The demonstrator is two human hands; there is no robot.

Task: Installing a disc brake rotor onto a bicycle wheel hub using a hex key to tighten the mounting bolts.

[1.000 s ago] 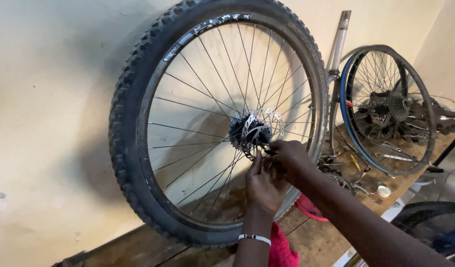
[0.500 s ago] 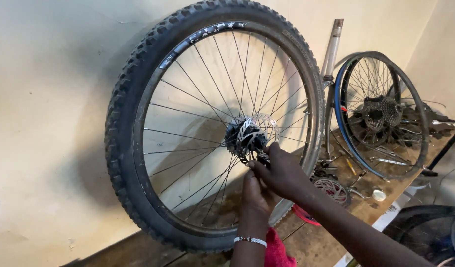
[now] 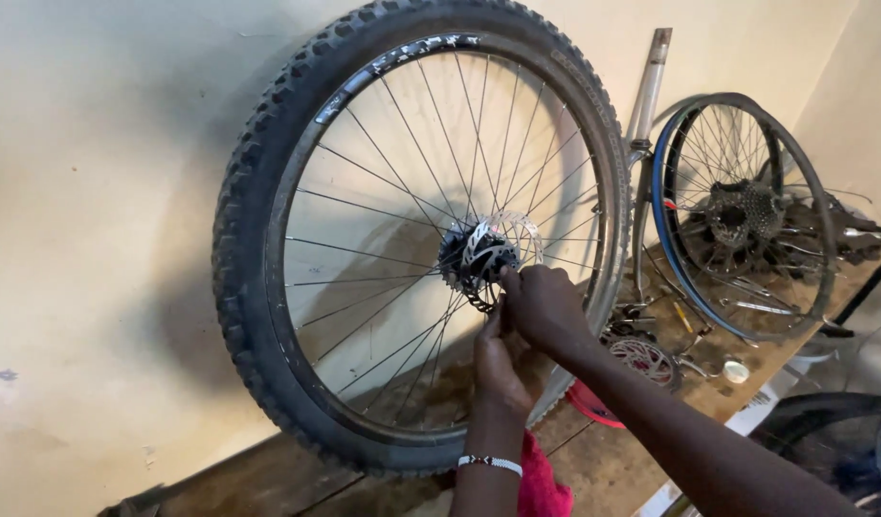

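A big bicycle wheel (image 3: 421, 239) with a knobby black tyre stands upright on the wooden table (image 3: 268, 479), leaning against the pale wall (image 3: 96, 191), with a smaller wheel (image 3: 742, 215) and a grey frame tube (image 3: 646, 105) to its right. At its middle sits the hub (image 3: 479, 258) with a silver brake disc and a dark cog. The right hand (image 3: 546, 306) pinches at the hub, and the left hand (image 3: 501, 364), wearing a beaded bracelet (image 3: 490, 463), reaches up just beneath it, fingers touching the cog, both hands close together.

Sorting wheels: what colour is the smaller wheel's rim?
Blue, on the smaller wheel against the wall; head view.
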